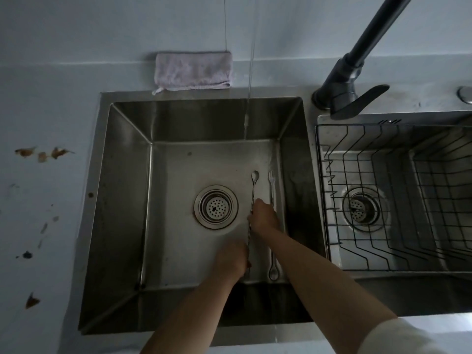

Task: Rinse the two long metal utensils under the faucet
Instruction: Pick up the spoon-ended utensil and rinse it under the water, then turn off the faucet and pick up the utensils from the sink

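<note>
Evidently light, stiff and wet-slippery, the thin spoon (pixel 253 192) seems best gripped along its twisted shaft, where the left hand (pixel 231 259) and right hand (pixel 264 215) curl their fingers round it.

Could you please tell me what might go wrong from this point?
The water falls near the back wall of the sink, away from the spoon held by the left hand and right hand; it may stay unrinsed. The fork lies untouched on the floor and could be missed.
</note>
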